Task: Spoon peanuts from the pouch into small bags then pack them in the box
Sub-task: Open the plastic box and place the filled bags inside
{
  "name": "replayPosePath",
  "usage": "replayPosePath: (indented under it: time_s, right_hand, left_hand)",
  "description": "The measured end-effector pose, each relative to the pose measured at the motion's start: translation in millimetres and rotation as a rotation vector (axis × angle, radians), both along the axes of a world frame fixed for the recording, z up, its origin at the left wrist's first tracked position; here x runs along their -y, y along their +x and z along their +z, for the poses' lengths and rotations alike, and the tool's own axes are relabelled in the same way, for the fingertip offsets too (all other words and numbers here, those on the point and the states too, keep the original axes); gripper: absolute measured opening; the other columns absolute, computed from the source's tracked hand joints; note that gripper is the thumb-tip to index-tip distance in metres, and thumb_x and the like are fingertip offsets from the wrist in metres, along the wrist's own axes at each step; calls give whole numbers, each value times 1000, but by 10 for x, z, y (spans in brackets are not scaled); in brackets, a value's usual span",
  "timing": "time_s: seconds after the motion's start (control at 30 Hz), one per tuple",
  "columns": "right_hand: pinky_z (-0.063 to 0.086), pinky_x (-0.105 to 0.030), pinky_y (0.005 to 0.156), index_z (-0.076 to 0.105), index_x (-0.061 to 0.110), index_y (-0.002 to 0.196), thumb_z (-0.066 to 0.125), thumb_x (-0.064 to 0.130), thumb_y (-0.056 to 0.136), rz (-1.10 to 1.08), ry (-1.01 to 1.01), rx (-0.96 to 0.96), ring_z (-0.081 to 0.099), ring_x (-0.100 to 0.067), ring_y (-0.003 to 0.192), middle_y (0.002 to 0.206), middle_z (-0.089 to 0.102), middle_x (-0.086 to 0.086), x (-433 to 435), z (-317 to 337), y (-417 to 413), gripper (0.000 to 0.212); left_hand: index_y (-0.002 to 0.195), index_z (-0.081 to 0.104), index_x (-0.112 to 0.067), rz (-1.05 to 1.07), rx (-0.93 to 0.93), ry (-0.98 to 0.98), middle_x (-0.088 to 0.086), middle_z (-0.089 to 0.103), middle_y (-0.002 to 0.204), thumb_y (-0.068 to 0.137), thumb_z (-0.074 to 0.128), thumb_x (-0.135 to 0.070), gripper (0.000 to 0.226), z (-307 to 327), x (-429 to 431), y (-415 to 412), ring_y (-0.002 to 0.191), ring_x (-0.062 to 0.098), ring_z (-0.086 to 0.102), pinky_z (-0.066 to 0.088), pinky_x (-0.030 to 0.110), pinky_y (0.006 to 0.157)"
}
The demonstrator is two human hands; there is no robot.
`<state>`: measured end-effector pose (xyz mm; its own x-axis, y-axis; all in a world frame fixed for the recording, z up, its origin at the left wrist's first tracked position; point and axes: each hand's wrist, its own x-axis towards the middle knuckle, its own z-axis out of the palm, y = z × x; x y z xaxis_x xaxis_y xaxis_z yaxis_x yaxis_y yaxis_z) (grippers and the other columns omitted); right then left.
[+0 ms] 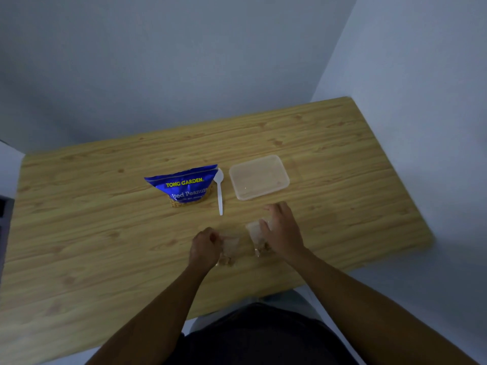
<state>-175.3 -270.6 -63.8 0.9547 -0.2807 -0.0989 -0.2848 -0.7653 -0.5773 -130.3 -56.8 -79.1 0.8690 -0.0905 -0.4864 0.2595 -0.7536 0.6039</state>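
A blue peanut pouch (184,187) lies on the wooden table (105,233), with a white plastic spoon (219,192) just to its right. A clear plastic box (259,176) sits further right, with nothing visible in it. My left hand (204,247) pinches the top of a small clear bag (228,250) with peanuts at its bottom. My right hand (283,230) grips a second small bag (257,237), also holding peanuts, just in front of the box. Both bags rest on or just above the table.
Grey walls close in behind the table and on its right. The table's right edge runs near the wall. My dark-clothed lap shows below the front edge.
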Motion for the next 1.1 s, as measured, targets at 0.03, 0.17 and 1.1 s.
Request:
replayPosePath:
  time_s: [0.03, 0.17, 1.1]
  right_hand:
    - [53, -37, 81, 62, 16, 121, 65, 30, 87, 13, 49, 22, 55, -20, 106, 115, 53, -2, -31, 23, -15, 37]
    - [49, -25, 82, 61, 26, 126, 71, 33, 88, 63, 359, -173, 55, -9, 98, 110, 53, 10, -172, 111, 21, 40]
    - [56, -22, 65, 80, 14, 76, 87, 22, 75, -204, 619, -52, 72, -4, 73, 75, 78, 4, -228, 508, 318, 11]
  left_hand:
    - [84, 62, -16, 4, 3, -57, -2, 65, 76, 91, 58, -11, 10, 33, 4, -12, 72, 14, 63, 43, 23, 58]
    - [87, 62, -17, -7, 17, -239, 0, 68, 72, 94, 62, -12, 8, 111, -13, -1, 55, 2, 58, 45, 15, 54]
    - [88, 64, -12, -182, 430, -307, -6, 66, 79, 94, 62, -13, 6, 520, 270, 253, 76, 8, 61, 44, 16, 67]
